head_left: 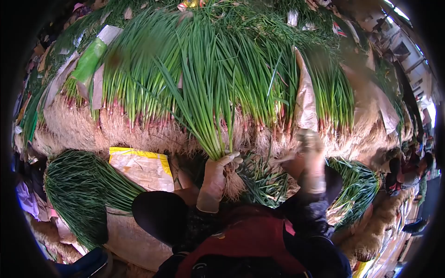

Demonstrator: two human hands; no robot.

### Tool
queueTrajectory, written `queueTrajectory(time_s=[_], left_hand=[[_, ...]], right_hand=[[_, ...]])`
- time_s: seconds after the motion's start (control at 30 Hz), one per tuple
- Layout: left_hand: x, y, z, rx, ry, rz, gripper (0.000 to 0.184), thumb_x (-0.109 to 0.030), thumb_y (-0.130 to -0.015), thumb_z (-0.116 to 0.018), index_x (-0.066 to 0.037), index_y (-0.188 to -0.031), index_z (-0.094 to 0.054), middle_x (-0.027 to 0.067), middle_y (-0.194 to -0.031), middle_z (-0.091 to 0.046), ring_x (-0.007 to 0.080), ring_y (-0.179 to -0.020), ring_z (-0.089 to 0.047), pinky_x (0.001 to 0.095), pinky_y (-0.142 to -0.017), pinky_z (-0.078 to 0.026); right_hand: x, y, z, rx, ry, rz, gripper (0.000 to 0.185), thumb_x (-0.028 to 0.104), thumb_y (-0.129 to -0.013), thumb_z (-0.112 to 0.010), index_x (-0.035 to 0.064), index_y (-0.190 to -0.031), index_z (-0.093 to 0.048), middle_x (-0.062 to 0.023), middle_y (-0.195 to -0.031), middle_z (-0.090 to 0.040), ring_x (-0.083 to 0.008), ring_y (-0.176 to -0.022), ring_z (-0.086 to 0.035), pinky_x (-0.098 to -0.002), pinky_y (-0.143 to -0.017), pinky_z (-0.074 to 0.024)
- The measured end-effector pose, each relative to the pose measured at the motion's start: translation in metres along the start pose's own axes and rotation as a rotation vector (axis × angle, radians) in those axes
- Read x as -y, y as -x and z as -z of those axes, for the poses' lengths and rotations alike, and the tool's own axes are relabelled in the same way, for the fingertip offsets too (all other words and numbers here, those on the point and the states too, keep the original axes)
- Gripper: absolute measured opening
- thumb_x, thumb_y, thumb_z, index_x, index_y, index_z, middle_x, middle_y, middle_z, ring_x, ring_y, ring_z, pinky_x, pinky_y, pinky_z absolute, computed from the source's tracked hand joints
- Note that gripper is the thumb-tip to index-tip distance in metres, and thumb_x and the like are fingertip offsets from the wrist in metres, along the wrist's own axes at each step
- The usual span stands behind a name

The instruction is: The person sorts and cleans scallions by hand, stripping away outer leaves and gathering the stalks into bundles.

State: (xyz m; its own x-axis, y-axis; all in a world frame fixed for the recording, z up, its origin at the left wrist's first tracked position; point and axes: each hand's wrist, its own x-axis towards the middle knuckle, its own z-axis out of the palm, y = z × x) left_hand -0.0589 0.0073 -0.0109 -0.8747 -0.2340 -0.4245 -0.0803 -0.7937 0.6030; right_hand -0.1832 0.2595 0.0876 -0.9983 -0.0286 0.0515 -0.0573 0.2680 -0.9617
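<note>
My left hand (219,172), in a pale glove, is closed around a bunch of green garlic (204,109) near its root end. The long flat leaves fan upward over the pile, and the tan roots (234,184) hang out below my fingers. My right hand (310,150), gloved too, is smeared by motion to the right of the bunch, close to the roots of the piled stalks. Whether its fingers hold anything does not show.
A wide row of green garlic (153,88) lies ahead, roots towards me. Leafy heaps lie at left (76,185) and right (357,190). A white sack with a yellow edge (141,169) lies by my left knee (155,213). People (410,171) are at far right.
</note>
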Motion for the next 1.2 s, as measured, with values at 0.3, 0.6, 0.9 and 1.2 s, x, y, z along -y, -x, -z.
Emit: queueTrajectory(time_s=[0.3,0.6,0.9,1.2], left_hand=[[-0.001,0.007,-0.009,0.098,-0.017,0.065,0.021,-0.005,-0.091,-0.063,0.007,-0.108,-0.064,0.0193,-0.106,-0.072,0.0240,-0.084,-0.073,0.0309,-0.070,-0.060],[0.000,0.033,-0.013,0.099,-0.137,0.041,0.018,-0.010,-0.093,-0.061,0.005,-0.104,-0.065,0.0139,-0.094,-0.072,0.0207,-0.083,-0.071,0.0307,-0.074,-0.057],[0.007,0.014,0.007,0.244,0.304,0.259,0.017,-0.015,-0.095,-0.061,-0.012,-0.080,-0.054,-0.0034,-0.064,-0.048,0.0096,-0.057,-0.047,0.0267,-0.056,-0.037],[-0.011,0.029,-0.019,0.329,0.319,0.075,0.003,-0.009,-0.097,-0.057,-0.007,-0.098,-0.059,-0.0031,-0.056,-0.040,0.0131,-0.047,-0.043,0.0307,-0.055,-0.039]], right_hand=[[-0.056,0.038,0.307,-0.326,1.679,-0.558,0.034,0.028,-0.104,-0.043,0.0067,-0.112,-0.069,-0.0148,-0.092,-0.070,-0.0325,-0.088,-0.069,-0.0467,-0.086,-0.0546],[-0.058,0.022,-0.167,0.617,-0.287,-0.296,0.040,0.040,-0.100,-0.061,0.0027,-0.115,-0.067,-0.0057,-0.087,-0.072,-0.0189,-0.077,-0.067,-0.0383,-0.065,-0.0529],[-0.079,0.028,-0.191,0.341,0.194,0.093,0.024,0.018,-0.101,-0.057,-0.0023,-0.106,-0.068,-0.0139,-0.072,-0.069,-0.0248,-0.058,-0.063,-0.0344,-0.055,-0.0484],[-0.101,-0.012,-0.176,0.795,0.583,0.310,0.029,0.021,-0.100,-0.049,0.0018,-0.092,-0.070,-0.0128,-0.088,-0.071,-0.0235,-0.080,-0.069,-0.0366,-0.073,-0.0566]])
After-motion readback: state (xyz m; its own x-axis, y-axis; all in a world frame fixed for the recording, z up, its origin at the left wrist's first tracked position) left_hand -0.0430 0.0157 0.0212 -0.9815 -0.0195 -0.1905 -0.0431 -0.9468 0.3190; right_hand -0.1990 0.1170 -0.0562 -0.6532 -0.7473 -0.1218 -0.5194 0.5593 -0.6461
